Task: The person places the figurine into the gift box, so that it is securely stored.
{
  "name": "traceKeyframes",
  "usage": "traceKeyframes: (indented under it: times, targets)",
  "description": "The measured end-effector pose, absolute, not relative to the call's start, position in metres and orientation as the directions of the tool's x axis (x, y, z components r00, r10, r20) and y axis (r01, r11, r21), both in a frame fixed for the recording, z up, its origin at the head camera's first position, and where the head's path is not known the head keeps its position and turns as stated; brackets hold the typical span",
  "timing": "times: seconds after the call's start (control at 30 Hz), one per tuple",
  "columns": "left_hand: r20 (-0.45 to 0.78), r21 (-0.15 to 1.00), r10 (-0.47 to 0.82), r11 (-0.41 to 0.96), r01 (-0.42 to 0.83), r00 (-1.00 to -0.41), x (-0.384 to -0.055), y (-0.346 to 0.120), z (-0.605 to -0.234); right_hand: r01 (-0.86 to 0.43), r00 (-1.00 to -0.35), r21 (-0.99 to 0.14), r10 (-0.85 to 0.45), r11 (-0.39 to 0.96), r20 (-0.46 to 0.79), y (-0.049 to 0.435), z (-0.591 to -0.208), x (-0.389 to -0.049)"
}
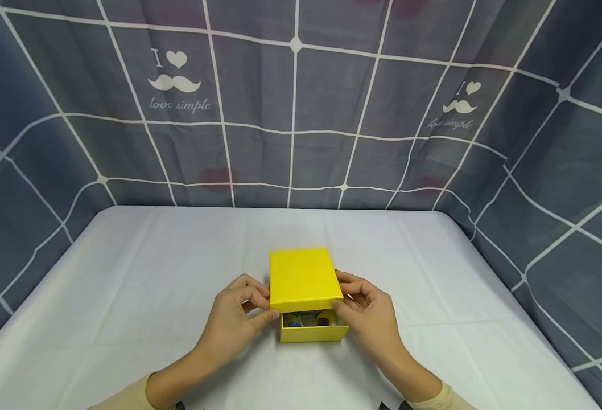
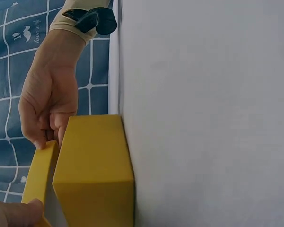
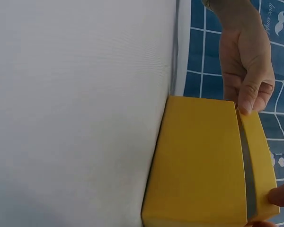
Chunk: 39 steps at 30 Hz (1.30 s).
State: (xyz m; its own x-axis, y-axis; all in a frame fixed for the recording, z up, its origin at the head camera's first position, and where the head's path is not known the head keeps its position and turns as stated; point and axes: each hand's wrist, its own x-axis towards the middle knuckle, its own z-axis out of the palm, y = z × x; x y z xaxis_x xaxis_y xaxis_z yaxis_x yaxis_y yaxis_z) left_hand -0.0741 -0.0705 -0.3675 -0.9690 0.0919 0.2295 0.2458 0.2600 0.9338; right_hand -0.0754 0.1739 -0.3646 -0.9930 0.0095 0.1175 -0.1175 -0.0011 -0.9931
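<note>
A yellow lid (image 1: 305, 276) sits at a slant over a yellow box (image 1: 313, 335) on the table, its near edge raised above the box's front wall. Through this opening, small items (image 1: 307, 319) show inside, partly blue, yellow and brown; their kind is hidden by shade. On the lid's left side, my left hand (image 1: 233, 316) pinches the rim between thumb and fingers. My right hand (image 1: 371, 316) grips the opposite side the same way. In the right wrist view, a narrow gap runs between the lid (image 3: 261, 161) and the box (image 3: 196, 161).
A white cloth (image 1: 178, 256) covers the table under the box. Dark grey-blue checked curtains (image 1: 260, 85) with white lines and printed moustaches hang behind the table and along its sides. In the left wrist view, a dark strap (image 2: 97, 20) circles the right sleeve.
</note>
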Motion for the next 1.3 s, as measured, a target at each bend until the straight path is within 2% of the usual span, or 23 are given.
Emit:
traceKeyframes:
  times: [0.17, 0.97, 1.3]
  targets:
    - [0.222, 0.939, 0.137, 0.236, 0.249, -0.965, -0.071, -0.069, -0.373, -0.11, -0.994, -0.994, -0.009, 0.002, 0.11, 0.181, -0.368, -0.071]
    - [0.246, 0.904, 0.258, 0.287, 0.317, -0.934, -0.059, -0.063, -0.372, -0.086, -0.996, -0.992, -0.045, 0.089, 0.083, 0.199, -0.368, -0.056]
    - [0.245, 0.892, 0.29, 0.308, 0.332, -0.925, -0.059, -0.062, -0.375, -0.037, -0.999, -0.997, -0.013, 0.075, 0.036, 0.199, -0.37, -0.053]
